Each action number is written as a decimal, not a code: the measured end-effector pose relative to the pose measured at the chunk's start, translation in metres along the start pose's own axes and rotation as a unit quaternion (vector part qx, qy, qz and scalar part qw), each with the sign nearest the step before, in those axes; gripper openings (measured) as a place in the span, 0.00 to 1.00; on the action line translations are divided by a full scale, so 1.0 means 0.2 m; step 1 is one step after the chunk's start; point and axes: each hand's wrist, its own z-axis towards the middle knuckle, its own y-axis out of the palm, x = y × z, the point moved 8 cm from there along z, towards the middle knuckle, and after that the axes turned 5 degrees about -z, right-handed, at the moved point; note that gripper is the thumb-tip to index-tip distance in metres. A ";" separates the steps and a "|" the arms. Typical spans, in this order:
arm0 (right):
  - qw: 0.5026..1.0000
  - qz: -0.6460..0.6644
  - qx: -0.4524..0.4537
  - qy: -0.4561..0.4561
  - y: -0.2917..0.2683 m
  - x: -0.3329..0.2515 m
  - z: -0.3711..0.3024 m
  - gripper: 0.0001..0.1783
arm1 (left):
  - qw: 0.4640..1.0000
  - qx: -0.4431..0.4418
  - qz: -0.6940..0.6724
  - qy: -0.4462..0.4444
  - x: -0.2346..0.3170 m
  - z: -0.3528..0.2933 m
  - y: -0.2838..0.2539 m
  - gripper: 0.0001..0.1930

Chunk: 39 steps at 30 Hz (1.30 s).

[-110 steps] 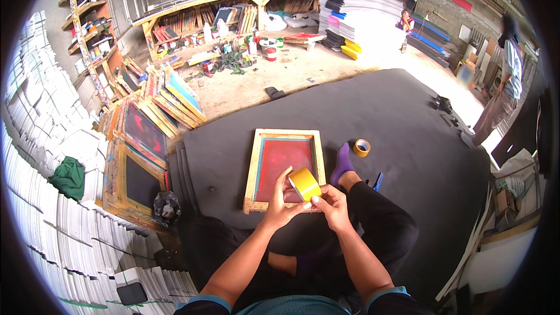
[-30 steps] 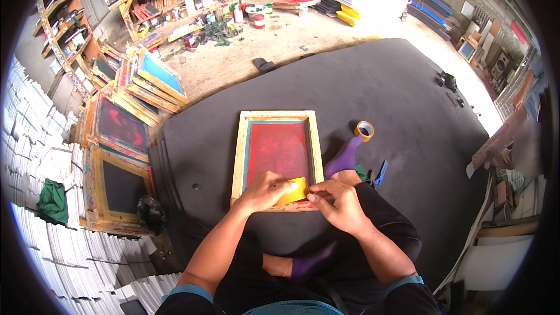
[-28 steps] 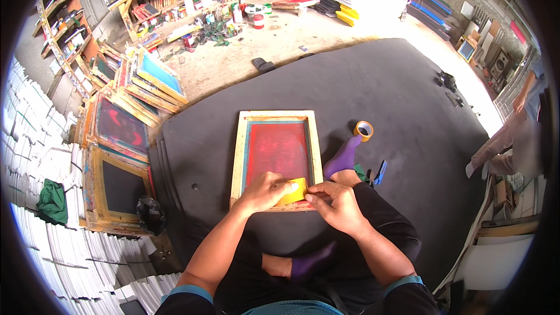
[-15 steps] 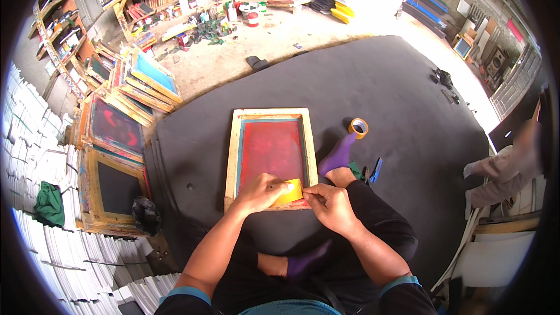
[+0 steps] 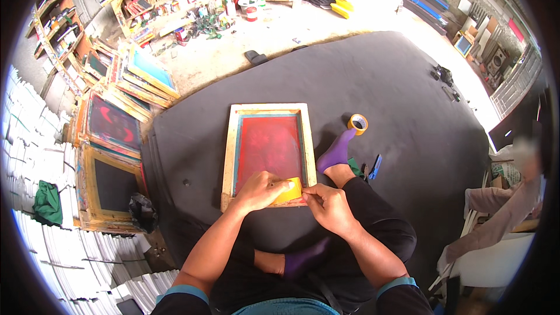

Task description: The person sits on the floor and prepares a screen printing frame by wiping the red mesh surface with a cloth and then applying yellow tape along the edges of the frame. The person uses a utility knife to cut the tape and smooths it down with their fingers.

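A wooden-framed printing screen with red, stained mesh lies flat in front of my crossed legs. Over its near right corner my left hand is closed on a piece of yellow tape, thumb on top; whether this is a roll or a strip I cannot tell. At the tape's right end my right hand pinches with thumb and forefinger, the fingertips meeting the tape's edge near the frame's side. A roll of amber tape stands beyond my foot in a purple sock.
A blue cutter and a green cloth lie right of my foot on the dark mat. More screens lean at left, by stacked white sheets. Another person's leg is at the right edge.
My hands keep nearly the same hold on the tape. The view has shifted slightly, so the screen appears a little higher. At the right edge, the other person's legs have moved.
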 end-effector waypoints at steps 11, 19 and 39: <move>0.994 -0.068 -0.031 -0.081 0.03 0.00 0.00 0.05 | 1.000 -0.013 0.003 -0.004 -0.02 0.01 0.03 0.23; 0.993 -0.071 -0.029 -0.088 0.05 0.01 -0.02 0.07 | 0.999 -0.040 -0.012 0.010 0.02 -0.01 0.07 0.21; 0.993 0.102 0.026 0.045 0.14 0.29 -0.09 0.06 | 0.995 -0.043 -0.092 0.014 -0.17 0.05 0.15 0.18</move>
